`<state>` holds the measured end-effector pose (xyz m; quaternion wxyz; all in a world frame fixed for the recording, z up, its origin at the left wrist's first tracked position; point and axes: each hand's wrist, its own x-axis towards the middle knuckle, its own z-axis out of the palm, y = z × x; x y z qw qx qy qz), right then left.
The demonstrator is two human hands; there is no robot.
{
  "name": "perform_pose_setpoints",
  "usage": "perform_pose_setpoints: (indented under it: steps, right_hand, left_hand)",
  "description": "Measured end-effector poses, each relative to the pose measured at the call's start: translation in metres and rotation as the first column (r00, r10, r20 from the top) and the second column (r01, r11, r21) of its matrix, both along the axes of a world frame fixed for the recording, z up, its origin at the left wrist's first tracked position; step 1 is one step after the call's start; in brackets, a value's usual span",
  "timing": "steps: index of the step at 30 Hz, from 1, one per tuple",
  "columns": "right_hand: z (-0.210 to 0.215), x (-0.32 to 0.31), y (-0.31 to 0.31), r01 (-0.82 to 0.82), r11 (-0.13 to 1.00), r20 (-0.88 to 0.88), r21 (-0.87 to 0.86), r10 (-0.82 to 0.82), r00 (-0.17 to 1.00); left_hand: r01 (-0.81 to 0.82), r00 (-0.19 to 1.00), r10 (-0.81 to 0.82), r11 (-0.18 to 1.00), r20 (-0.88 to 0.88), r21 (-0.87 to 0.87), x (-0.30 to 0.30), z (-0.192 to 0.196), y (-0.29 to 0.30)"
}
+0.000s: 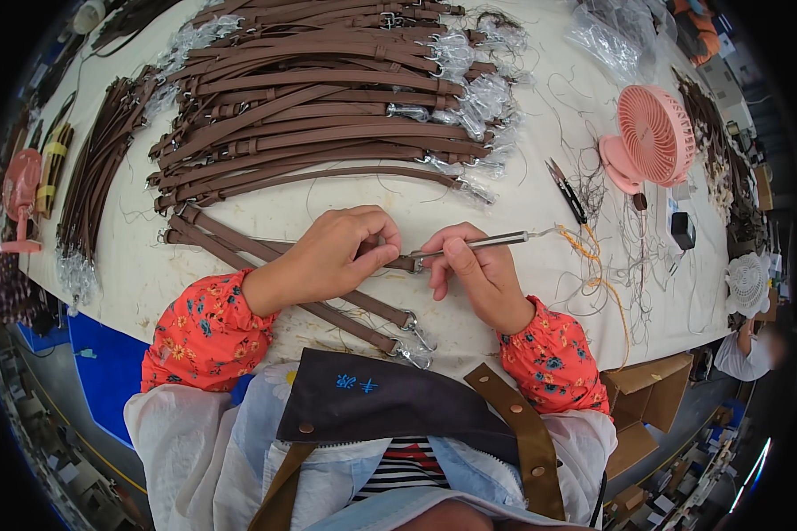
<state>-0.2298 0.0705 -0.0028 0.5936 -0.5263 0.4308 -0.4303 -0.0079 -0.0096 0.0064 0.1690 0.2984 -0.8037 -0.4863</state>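
My left hand (pixel 332 252) is closed in a pinch on the end of a brown strap, close to a small metal fitting (pixel 413 263). My right hand (pixel 476 276) grips a slim metal hand tool (pixel 496 240) with a thin bent end pointing right; its other end lies at the fitting. What is between my left fingertips is mostly hidden. Under my left wrist, brown straps (pixel 350 320) run across the table, with metal snap hooks (pixel 413 357) at their near ends.
Piled brown straps (pixel 328 133), with plastic-wrapped hardware, cover the far table (pixel 540 310). More straps (pixel 106 168) lie left. To the right are thread snips (pixel 568 190), an orange cord (pixel 600 285), loose threads, a pink fan (pixel 653 133) and a small black box (pixel 683 230).
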Motion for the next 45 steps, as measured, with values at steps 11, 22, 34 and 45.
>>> perform_pose_setpoints:
  steps: [11,22,34,45]
  right_hand:
    - [0.000,-0.005,-0.001,0.079,0.995,0.042,-0.066,-0.076,0.996]
    - [0.001,-0.009,-0.011,0.391,0.826,-0.094,-0.405,-0.463,0.881]
    - [-0.008,-0.007,-0.013,-0.038,0.866,-0.480,-0.499,-0.239,0.844]
    - [-0.002,-0.009,-0.015,-0.145,0.825,-0.559,-0.546,-0.230,0.797]
  left_hand:
    - [0.193,0.981,-0.185,0.968,0.063,-0.159,0.003,0.006,-0.006]
    - [-0.057,0.991,0.118,0.800,0.063,-0.597,0.009,-0.002,-0.024]
    - [0.109,0.951,-0.032,0.965,0.308,-0.238,0.037,0.020,-0.031]
    - [0.049,0.999,-0.045,0.968,0.019,-0.248,-0.011,0.004,0.004]
